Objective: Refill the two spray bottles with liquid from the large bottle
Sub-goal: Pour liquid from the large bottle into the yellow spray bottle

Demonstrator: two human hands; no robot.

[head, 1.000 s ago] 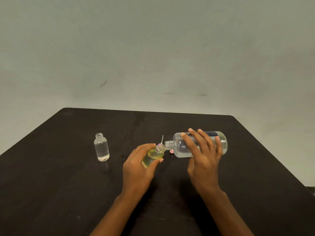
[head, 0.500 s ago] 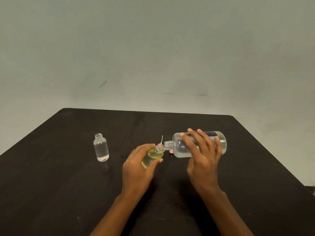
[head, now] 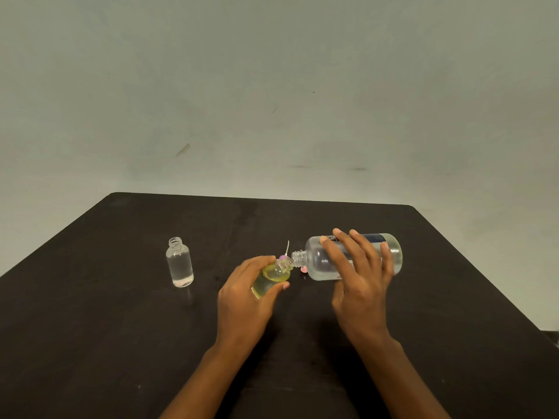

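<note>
Hardly anything has shifted over the last second: both hands keep the same pour going. Nearest me, two bare forearms reach out over the dark table (head: 121, 343). The left hand (head: 245, 294) has fingers and thumb wrapped round the small yellow bottle (head: 272, 276), which leans to the right with its mouth open. The right hand (head: 360, 282) grasps the large bottle (head: 320, 261) from above, fingers spread over its clear body and thumb beneath. It lies almost level, its threaded neck touching the yellow bottle's mouth. Just behind that meeting point sits a purple piece with a thin white tube (head: 287, 246) rising from it. Well off to the left stands the clear small bottle (head: 179, 264), upright and uncapped. Beyond the table's far edge is a plain grey-green wall (head: 272, 86).
</note>
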